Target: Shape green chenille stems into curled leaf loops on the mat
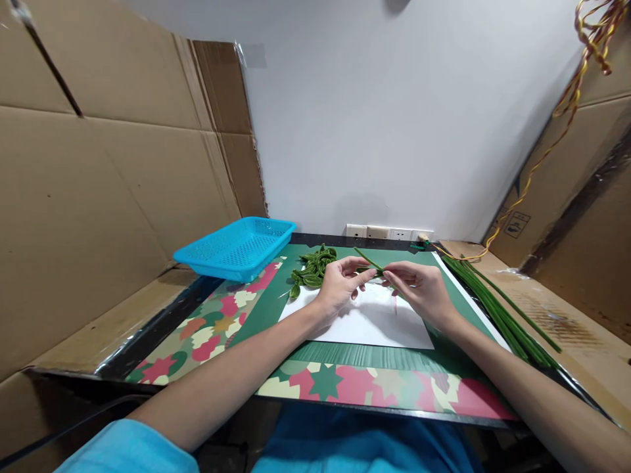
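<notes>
My left hand (pixel 340 284) and my right hand (pixel 419 288) meet over a white sheet of paper (pixel 374 325), both pinched on one green pipe cleaner (pixel 367 260) that slants up and to the left from my fingers. A heap of bent green pipe cleaners (pixel 311 268) lies just left of my left hand. A bundle of straight green pipe cleaners (pixel 497 309) stretches along the right side of the mat, to the right of my right hand.
A blue plastic basket (pixel 236 248) sits at the back left. A green mat (pixel 434 358) lies over a camouflage-patterned sheet (pixel 207 328). Cardboard walls (pixel 98 184) stand left and right. Wall sockets (pixel 389 232) line the back. A yellow cord (pixel 566 105) hangs at the right.
</notes>
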Motion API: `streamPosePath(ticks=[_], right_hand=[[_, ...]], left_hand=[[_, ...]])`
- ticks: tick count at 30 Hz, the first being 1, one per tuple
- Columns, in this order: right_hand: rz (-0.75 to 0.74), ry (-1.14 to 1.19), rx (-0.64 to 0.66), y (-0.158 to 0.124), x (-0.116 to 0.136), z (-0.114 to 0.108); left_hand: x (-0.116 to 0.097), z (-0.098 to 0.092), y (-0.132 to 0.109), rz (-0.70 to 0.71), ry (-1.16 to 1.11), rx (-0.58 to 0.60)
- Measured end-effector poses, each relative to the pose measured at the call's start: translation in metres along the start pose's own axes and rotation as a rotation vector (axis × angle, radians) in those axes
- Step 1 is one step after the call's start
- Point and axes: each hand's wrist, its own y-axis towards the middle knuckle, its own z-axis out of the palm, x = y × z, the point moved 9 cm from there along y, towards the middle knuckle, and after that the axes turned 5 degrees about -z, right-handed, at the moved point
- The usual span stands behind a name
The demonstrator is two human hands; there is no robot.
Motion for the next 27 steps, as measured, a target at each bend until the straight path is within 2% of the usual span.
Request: streamPosePath(ticks=[3, 7, 17, 22, 27], right_hand=[[0.140, 0.114, 0.108, 0.001, -0.014, 0.012], [0.184, 0.131, 0.177, 0.000, -0.021, 0.022], [0.223, 0.168, 0.159, 0.000, -0.022, 0.020], [0.209, 0.216, 0.195, -0.001, -0.017, 0.023], [0.224, 0.330, 0.102, 0.001, -0.018, 0.016]], left_hand=[[-0.003, -0.004, 0.002, 0.051, 0.054, -0.033], [-0.009, -0.006, 0.000, 0.089, 0.098, -0.062], [-0.033, -0.005, -0.008, 0.318, 0.273, -0.108], [-0.028, -0.001, -0.009, 0.228, 0.202, -0.056], [-0.014, 0.007, -0.009, 0.081, 0.091, 0.037]])
